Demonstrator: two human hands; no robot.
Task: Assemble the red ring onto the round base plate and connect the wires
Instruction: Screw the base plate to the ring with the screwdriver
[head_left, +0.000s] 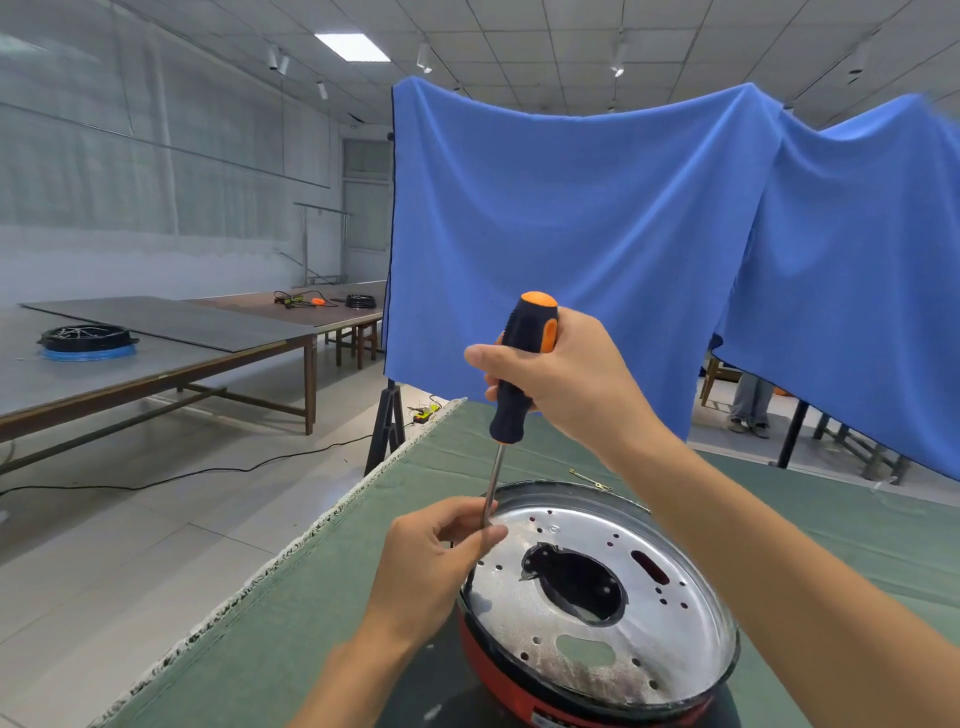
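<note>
While the right hand (566, 374) grips the screwdriver (519, 374) handle upright, the left hand (436, 561) pinches its shaft above the silver base plate (613, 639), seated in the red ring (498, 675) on the green table (311, 597).

Blue cloth (597, 249) blocks behind; cloth-covered table (311, 597) bare left.

Base plate (597, 587) sits in front of me on the mat-covered table (322, 597), nested inside the ring (524, 680), which wraps its near-side rim. Screwdriver (511, 395) stands nearly upright over the plate's left edge, tip down at the rim. My right hand (566, 374) grips the handle from the right; my left hand (441, 561) pinches the shaft low down, left of the plate. Small wire clip (589, 480) lies on the mat just behind the plate. Hung cloth (597, 234) behind the table. Long tables (156, 364) off to the left, well apart.
</note>
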